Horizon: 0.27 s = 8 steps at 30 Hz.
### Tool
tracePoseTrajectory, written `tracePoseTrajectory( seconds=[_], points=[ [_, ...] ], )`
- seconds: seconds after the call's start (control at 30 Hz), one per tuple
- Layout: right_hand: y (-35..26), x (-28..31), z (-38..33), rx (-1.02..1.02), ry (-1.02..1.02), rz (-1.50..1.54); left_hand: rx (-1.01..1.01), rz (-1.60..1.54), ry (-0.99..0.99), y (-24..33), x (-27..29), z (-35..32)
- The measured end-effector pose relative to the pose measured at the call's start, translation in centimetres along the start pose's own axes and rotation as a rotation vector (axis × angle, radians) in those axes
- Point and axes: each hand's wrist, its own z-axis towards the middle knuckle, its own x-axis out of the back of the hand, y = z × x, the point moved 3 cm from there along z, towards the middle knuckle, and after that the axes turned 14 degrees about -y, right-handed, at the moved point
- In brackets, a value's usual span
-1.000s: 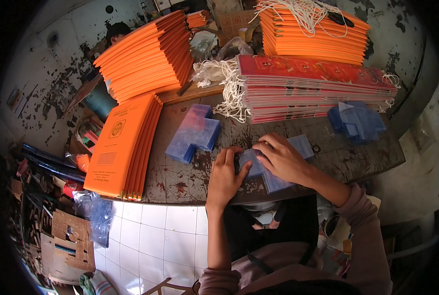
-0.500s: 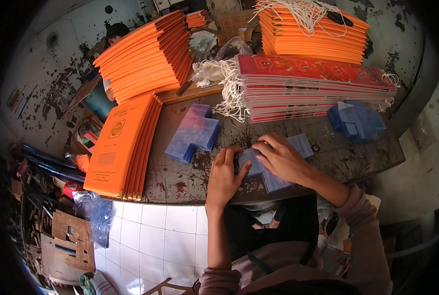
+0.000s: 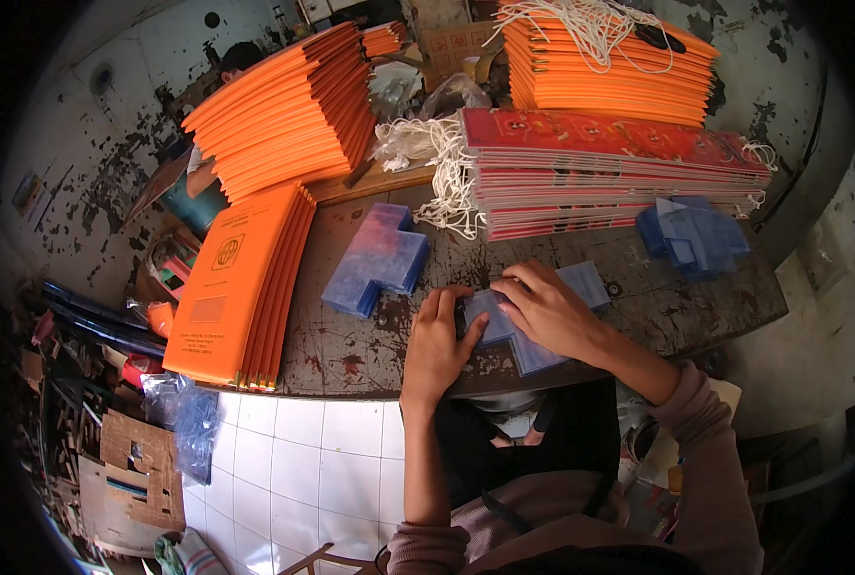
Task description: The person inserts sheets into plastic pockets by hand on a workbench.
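A small stack of translucent bluish plastic sheets (image 3: 538, 355), cut in a T-like shape, lies flat near the front edge of the table. At its left end my left hand (image 3: 437, 340) grips the edge, thumb on the near side and fingers bent over the far side. My right hand (image 3: 557, 316) rests over the middle of the sheets with fingers bent and fingertips pressed together at the upper edge, covering part of them. A thicker stack of the same blue plastic pieces (image 3: 378, 259) sits to the left. Another loose pile of blue plastic pieces (image 3: 693, 238) lies at the right.
Orange folders (image 3: 231, 287) stand at the table's left, with a tall orange stack (image 3: 284, 105) behind. Red printed bundles (image 3: 619, 177) with white cords (image 3: 451, 192) lie at the back, before another orange stack (image 3: 610, 77). A person (image 3: 202, 172) is partly hidden at the far left.
My hands and the plastic sheets stay almost still. In the background, the other person has shifted, and more of the head and an arm now shows.
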Motion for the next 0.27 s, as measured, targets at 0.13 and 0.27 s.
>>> tracePoseTrajectory(
  seconds=[0.13, 0.27],
  points=[
    [0.01, -0.05, -0.08, -0.01, -0.004, 0.012, -0.006, -0.002, 0.001, -0.04, -0.04, 0.0],
    [-0.02, -0.01, -0.08, -0.016, -0.004, 0.014, -0.008, -0.002, 0.003, 0.0, 0.04, -0.05]
  ],
)
